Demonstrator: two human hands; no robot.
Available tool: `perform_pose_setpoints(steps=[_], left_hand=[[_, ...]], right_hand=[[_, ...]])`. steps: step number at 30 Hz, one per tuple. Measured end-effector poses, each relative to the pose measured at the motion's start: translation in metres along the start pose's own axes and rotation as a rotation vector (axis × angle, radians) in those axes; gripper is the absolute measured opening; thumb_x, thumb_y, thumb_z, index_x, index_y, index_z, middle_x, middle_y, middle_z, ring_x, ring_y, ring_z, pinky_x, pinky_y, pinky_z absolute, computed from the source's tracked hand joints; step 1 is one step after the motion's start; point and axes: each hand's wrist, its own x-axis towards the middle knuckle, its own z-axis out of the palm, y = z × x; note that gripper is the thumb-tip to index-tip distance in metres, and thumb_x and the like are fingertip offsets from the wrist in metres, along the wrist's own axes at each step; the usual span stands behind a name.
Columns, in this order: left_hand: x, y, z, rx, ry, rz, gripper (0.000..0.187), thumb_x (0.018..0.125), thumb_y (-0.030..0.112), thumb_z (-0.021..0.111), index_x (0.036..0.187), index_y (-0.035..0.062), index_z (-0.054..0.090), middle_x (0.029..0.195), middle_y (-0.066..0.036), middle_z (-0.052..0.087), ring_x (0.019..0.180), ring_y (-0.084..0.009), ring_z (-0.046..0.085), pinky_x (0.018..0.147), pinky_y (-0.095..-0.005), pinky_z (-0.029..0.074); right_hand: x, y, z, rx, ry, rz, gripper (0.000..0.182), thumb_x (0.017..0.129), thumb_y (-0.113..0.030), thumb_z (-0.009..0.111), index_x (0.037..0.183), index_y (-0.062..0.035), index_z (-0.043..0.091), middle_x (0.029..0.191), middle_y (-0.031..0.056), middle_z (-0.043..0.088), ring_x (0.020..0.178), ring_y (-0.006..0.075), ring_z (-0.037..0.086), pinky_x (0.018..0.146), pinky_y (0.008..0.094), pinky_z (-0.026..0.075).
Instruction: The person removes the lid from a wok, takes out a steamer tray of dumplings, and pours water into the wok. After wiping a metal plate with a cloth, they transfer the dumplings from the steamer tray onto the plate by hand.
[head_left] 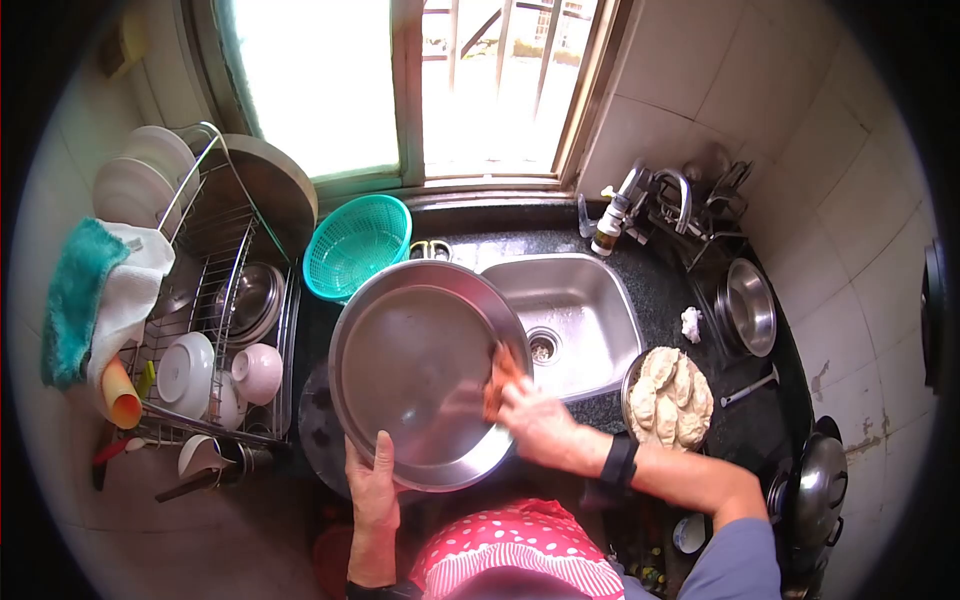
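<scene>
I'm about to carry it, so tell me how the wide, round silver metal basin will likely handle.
The wide, round silver metal basin will probably stay stiff: its wall and rim look evenly round. Its smooth, shiny surface suggests it could be slippery if wet. Stood on edge, it may roll, given the circular rim.

Black counter (pixel 655 290): green basket (pixel 350 250), pump bottle (pixel 610 228), steel bowls (pixel 750 308).

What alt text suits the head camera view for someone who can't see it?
A person's left hand holds a large metal basin by its rim while the right hand holds a reddish cloth at its inner wall. Around it are a steel sink, a green basket, a loaded dish rack and a heap of pale, doughy pieces.
</scene>
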Motion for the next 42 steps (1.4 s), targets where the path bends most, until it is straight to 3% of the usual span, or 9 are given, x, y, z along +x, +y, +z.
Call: perform_pose_setpoints(steps=[6,15,21,23,32,35,38,41,42], left_hand=[[0.021,-0.023,0.012,-0.108,0.076,-0.064,0.037,0.098,0.021,0.054,0.13,0.0051,0.046,0.122,-0.006,0.055,0.107,-0.0186,0.056,0.089,-0.036,0.05],[0.012,-0.036,0.049,-0.434,-0.075,-0.549,0.029,0.093,0.008,0.049,0.118,-0.0076,0.05,0.119,-0.022,0.058,0.106,-0.0333,0.06,0.094,-0.047,0.05],[-0.032,-0.027,0.114,-0.644,-0.412,-0.606,0.05,0.094,0.025,0.054,0.134,-0.0026,0.042,0.113,-0.02,0.06,0.105,-0.0278,0.061,0.085,-0.036,0.055],[-0.042,-0.037,0.112,-0.788,-0.464,-0.734,0.051,0.095,0.027,0.053,0.135,-0.0021,0.041,0.109,-0.019,0.06,0.101,-0.0258,0.06,0.08,-0.0339,0.055],[-0.057,-0.065,0.074,-0.778,-0.488,-0.843,0.046,0.095,0.031,0.051,0.128,0.0,0.043,0.089,-0.011,0.052,0.076,-0.017,0.053,0.061,-0.0276,0.05],[-0.056,-0.076,0.062,-0.818,-0.507,-0.931,0.044,0.096,0.033,0.05,0.125,0.0007,0.043,0.083,-0.008,0.049,0.068,-0.014,0.05,0.055,-0.0255,0.048],[-0.05,-0.085,0.047,-0.882,-0.539,-1.024,0.043,0.096,0.034,0.05,0.123,0.0014,0.044,0.076,-0.005,0.047,0.059,-0.0111,0.048,0.048,-0.0235,0.046],[-0.039,-0.083,0.041,-0.895,-0.545,-0.971,0.043,0.096,0.036,0.049,0.123,0.0024,0.044,0.076,-0.004,0.046,0.058,-0.0098,0.047,0.047,-0.023,0.045],[-0.036,-0.079,0.045,-0.89,-0.526,-0.911,0.043,0.096,0.036,0.049,0.124,0.0029,0.043,0.08,-0.005,0.046,0.062,-0.0104,0.047,0.051,-0.0239,0.046]], right_hand=[[-0.052,-0.039,-0.044,1.334,0.021,0.077,0.031,0.07,-0.001,0.057,0.099,-0.0053,0.066,0.103,0.0121,0.056,0.105,0.0267,0.055,0.093,0.0338,0.044],[-0.093,-0.026,-0.095,1.098,1.037,-0.063,0.03,0.073,0.002,0.075,0.101,-0.0071,0.066,0.128,0.0191,0.044,0.119,0.0313,0.051,0.099,0.041,0.046],[-0.069,-0.058,0.025,0.394,0.731,-0.077,0.053,0.073,-0.032,0.071,0.123,-0.0179,0.06,0.138,0.0093,0.039,0.138,0.0416,0.022,0.112,0.0569,0.024],[-0.06,-0.037,-0.002,0.302,1.048,-0.387,0.049,0.076,-0.04,0.069,0.122,-0.0254,0.058,0.126,0.0096,0.044,0.143,0.0384,0.014,0.109,0.063,0.021],[-0.052,-0.026,-0.181,0.337,1.099,-0.399,0.033,0.08,-0.027,0.064,0.11,-0.0155,0.065,0.122,0.0126,0.052,0.118,0.0318,0.051,0.1,0.068,0.027],[-0.025,0.022,-0.188,0.687,1.018,-0.217,0.033,0.091,-0.018,0.054,0.121,-0.0063,0.061,0.128,0.0164,0.05,0.122,0.035,0.047,0.106,0.0446,0.034],[0.0,0.038,-0.13,1.125,1.036,-0.032,0.039,0.098,-0.019,0.042,0.129,0.0036,0.049,0.134,0.0224,0.047,0.127,0.0378,0.04,0.109,0.0427,0.03],[-0.017,-0.001,-0.038,0.467,1.049,-0.006,0.038,0.093,-0.009,0.044,0.126,0.0102,0.048,0.14,0.0308,0.035,0.132,0.0432,0.032,0.111,0.0442,0.026],[-0.034,-0.03,-0.042,0.937,0.924,0.124,0.037,0.091,-0.008,0.047,0.123,0.0115,0.049,0.14,0.0333,0.031,0.133,0.0435,0.03,0.111,0.0443,0.027]])
